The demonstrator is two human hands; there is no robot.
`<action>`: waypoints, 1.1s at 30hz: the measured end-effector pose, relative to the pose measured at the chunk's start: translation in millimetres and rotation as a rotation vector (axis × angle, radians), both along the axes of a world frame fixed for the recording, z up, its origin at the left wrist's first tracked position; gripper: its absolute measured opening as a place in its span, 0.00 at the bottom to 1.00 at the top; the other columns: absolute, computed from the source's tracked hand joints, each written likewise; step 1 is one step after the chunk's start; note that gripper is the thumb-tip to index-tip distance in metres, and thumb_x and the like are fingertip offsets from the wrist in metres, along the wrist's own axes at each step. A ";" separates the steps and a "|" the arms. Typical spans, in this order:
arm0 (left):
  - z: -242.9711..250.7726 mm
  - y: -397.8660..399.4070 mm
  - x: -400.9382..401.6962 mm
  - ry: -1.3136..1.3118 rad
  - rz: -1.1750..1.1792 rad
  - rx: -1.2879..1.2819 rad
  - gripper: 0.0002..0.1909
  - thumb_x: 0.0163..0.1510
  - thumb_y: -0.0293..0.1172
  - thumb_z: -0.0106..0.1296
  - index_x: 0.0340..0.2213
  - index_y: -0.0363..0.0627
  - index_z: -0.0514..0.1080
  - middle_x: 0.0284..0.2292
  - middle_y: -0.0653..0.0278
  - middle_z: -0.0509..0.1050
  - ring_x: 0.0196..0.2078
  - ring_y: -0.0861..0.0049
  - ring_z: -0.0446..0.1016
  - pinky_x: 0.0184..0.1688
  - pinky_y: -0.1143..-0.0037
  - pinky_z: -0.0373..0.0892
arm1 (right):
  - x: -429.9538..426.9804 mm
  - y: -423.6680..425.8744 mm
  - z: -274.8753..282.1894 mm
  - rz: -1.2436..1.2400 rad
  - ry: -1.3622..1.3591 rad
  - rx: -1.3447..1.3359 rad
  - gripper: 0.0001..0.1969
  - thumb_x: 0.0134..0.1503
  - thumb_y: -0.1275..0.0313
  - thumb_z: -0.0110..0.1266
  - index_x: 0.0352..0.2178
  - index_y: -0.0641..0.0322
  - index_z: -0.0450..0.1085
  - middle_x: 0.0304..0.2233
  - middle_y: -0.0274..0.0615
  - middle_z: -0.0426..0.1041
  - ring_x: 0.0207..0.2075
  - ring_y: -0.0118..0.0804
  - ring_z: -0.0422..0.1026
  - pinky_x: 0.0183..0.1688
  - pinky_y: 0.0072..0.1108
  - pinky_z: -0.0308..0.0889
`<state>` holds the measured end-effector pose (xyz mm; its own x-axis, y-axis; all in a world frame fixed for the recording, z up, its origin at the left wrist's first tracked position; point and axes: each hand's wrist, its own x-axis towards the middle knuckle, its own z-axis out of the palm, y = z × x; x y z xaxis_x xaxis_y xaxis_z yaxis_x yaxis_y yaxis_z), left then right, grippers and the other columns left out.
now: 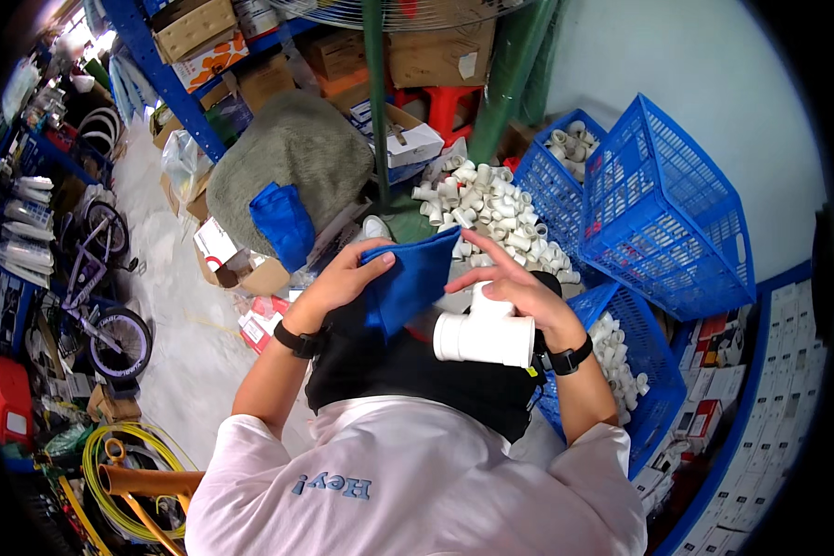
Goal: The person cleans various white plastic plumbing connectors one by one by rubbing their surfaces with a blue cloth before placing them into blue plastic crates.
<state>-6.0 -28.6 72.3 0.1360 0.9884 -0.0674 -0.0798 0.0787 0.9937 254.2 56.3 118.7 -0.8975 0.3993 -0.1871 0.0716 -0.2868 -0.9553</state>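
Observation:
My left hand (351, 274) grips a folded blue cloth (411, 281) by its upper left edge, thumb on the near face. Held in my right hand (528, 295) is a white plastic pipe tee (485, 338), its branch against the palm and its straight run pointing sideways above my lap. The index and middle fingers of that hand reach out towards the cloth's right edge; whether they touch it I cannot tell. Beyond my hands, a heap of white pipe fittings (504, 215) lies on the floor.
Blue plastic crates (667, 208) stand at the right, one lower crate (646, 389) holding small white fittings. Ahead are a grey-green fleecy cover (299, 132) with another blue cloth (283, 224) on it, and a green post (375, 104). A purple bicycle (97, 299) stands left.

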 end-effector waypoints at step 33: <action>-51.9 -8.8 17.1 -1.045 -0.387 -0.276 0.41 0.47 0.58 0.43 0.52 0.38 0.53 0.53 0.49 0.55 0.55 0.57 0.55 0.57 0.60 0.49 | 19.8 -6.5 12.3 0.241 -0.033 0.502 0.35 0.38 0.70 0.51 0.52 0.63 0.56 0.30 0.35 0.68 0.22 0.21 0.59 0.25 0.12 0.57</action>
